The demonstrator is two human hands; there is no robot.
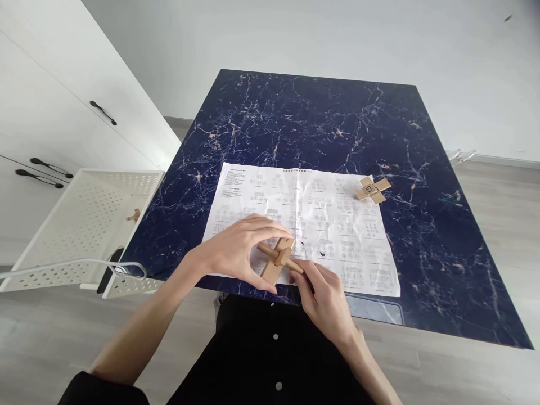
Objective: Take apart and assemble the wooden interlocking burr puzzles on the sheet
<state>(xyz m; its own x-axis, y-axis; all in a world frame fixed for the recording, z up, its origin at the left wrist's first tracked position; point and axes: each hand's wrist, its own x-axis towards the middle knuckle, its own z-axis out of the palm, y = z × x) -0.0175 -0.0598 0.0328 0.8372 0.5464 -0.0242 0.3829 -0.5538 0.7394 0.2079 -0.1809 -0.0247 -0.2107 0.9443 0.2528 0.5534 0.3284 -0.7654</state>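
Note:
A wooden interlocking puzzle (282, 256) is held low over the printed sheet (261, 194), near the table's front edge. It has a flat bar, a round rod crossing it and a rounded piece at the middle. My left hand (236, 247) spans the flat bar, thumb at its near end and fingertips at its far end. Between the thumb and fingers of my right hand (323, 292) is the right end of the rod. Another wooden puzzle (373, 190), cross-shaped with a dark mark on top, rests on the sheet's right edge.
The blue marble-patterned table (295, 124) stands before a pale wall. A white perforated cart (80, 219) at the left holds a small wooden piece (134, 215). A white cable (84, 262) crosses to the table's left corner. White cabinets (63, 73) stand further left.

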